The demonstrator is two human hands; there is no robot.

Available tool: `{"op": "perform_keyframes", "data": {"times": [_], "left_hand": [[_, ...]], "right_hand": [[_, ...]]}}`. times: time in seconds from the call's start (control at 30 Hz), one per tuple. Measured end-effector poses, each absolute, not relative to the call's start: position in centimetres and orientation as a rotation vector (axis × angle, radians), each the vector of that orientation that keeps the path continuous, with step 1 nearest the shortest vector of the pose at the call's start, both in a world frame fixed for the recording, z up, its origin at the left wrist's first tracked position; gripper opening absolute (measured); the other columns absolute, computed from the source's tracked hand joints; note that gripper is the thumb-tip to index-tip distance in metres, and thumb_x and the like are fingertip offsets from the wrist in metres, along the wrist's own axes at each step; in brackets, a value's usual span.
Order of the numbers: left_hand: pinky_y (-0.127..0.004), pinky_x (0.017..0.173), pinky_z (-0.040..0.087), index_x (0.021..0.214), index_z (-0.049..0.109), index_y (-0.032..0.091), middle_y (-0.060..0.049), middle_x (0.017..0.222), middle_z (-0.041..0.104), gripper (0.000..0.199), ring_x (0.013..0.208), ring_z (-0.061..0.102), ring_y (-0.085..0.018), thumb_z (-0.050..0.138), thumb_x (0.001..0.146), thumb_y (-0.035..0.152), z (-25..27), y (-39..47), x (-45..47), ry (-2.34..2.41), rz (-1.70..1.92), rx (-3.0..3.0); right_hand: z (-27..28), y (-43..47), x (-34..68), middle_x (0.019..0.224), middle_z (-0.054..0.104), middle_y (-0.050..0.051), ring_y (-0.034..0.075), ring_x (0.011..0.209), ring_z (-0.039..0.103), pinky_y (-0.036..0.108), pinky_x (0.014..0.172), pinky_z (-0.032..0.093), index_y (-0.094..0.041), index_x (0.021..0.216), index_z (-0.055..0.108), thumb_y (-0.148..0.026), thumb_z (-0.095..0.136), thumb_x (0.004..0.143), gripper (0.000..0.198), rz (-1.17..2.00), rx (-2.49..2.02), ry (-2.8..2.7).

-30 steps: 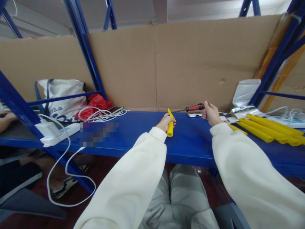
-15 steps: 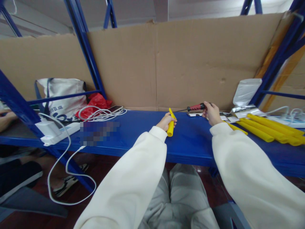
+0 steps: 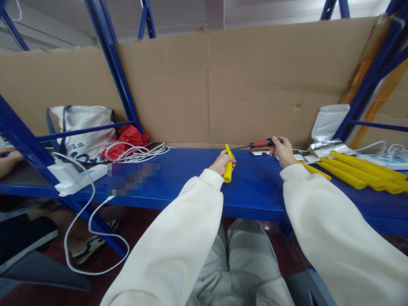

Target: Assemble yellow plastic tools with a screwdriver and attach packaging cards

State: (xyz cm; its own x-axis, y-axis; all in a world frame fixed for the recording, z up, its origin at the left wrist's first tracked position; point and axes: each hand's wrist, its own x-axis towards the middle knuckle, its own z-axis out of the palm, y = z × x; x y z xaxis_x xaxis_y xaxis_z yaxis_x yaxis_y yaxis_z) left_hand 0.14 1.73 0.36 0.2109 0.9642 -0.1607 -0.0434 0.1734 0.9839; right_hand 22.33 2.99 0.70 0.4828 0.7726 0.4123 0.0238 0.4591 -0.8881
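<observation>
My left hand (image 3: pixel 221 162) is wrapped round a short yellow tube (image 3: pixel 228 171), held tilted above the blue shelf (image 3: pixel 188 170). In my right hand (image 3: pixel 283 151) is a screwdriver (image 3: pixel 260 143) with a red and black handle, gripped near the handle's end. Its thin shaft points left, and the tip reaches the upper part of the tube; whether it is inside or only touching I cannot tell. Several longer yellow tubes (image 3: pixel 347 172) lie on the shelf to the right of my right hand.
Silver foil packaging (image 3: pixel 330 127) stands at the back right by a blue post. On the left are a white cloth bag (image 3: pixel 86 131), a red plastic bag (image 3: pixel 130 137), coiled white cable (image 3: pixel 137 152) and a power strip (image 3: pixel 79 178). A cardboard panel (image 3: pixel 255 80) closes the back. Another person's arm (image 3: pixel 9 163) shows at far left.
The screwdriver and my right hand have shifted very slightly to the left. My left hand keeps the yellow tube in nearly the same place.
</observation>
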Motion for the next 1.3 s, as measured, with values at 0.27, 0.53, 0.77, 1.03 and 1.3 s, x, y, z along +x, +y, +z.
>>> {"op": "perform_keyframes", "data": {"times": [0.27,0.53,0.77,1.03,1.3], "left_hand": [[-0.020,0.047,0.039,0.143,0.030,0.028,-0.002,0.081,0.058,0.069,0.048,0.046,-0.008,0.044,0.082,-0.001,0.5,1.5,0.2,1.075,0.956,1.136],[-0.020,0.047,0.039,0.143,0.029,0.028,0.000,0.076,0.056,0.068,0.047,0.046,-0.008,0.043,0.082,0.000,0.5,1.6,0.1,1.082,0.977,1.129],[-0.021,0.049,0.040,0.141,0.029,0.028,0.000,0.076,0.058,0.067,0.047,0.047,-0.009,0.047,0.082,0.002,0.3,1.8,0.1,1.076,0.974,1.114],[-0.020,0.047,0.039,0.141,0.030,0.028,0.000,0.076,0.057,0.066,0.047,0.047,-0.008,0.048,0.082,0.004,0.4,1.6,0.1,1.088,0.960,1.127],[-0.020,0.048,0.040,0.140,0.028,0.027,-0.001,0.078,0.059,0.069,0.047,0.047,-0.009,0.045,0.080,0.000,0.2,1.9,0.2,1.098,0.966,1.137]], "right_hand": [[1.4,1.3,21.7,0.036,0.029,-0.011,0.008,0.028,0.034,0.019,0.027,0.027,-0.021,0.069,0.052,-0.061,0.073,0.067,0.045,0.675,-0.952,-0.959],[2.5,0.8,22.1,0.048,0.054,0.001,0.011,0.044,0.054,0.020,0.040,0.042,-0.019,0.068,0.051,-0.049,0.054,0.088,0.037,0.999,-0.931,-0.923],[1.6,1.7,22.8,0.045,0.044,-0.007,0.009,0.035,0.040,0.021,0.034,0.033,-0.022,0.069,0.044,-0.054,0.068,0.075,0.040,0.877,-0.895,-0.989],[1.8,1.5,22.3,0.037,0.030,-0.009,0.007,0.031,0.030,0.019,0.030,0.027,-0.021,0.069,0.049,-0.046,0.065,0.079,0.031,0.848,-0.941,-0.893],[2.3,0.8,22.2,0.050,0.051,-0.005,0.011,0.042,0.052,0.020,0.039,0.040,-0.022,0.083,0.054,-0.051,0.060,0.083,0.030,0.937,-0.858,-0.980]]}}
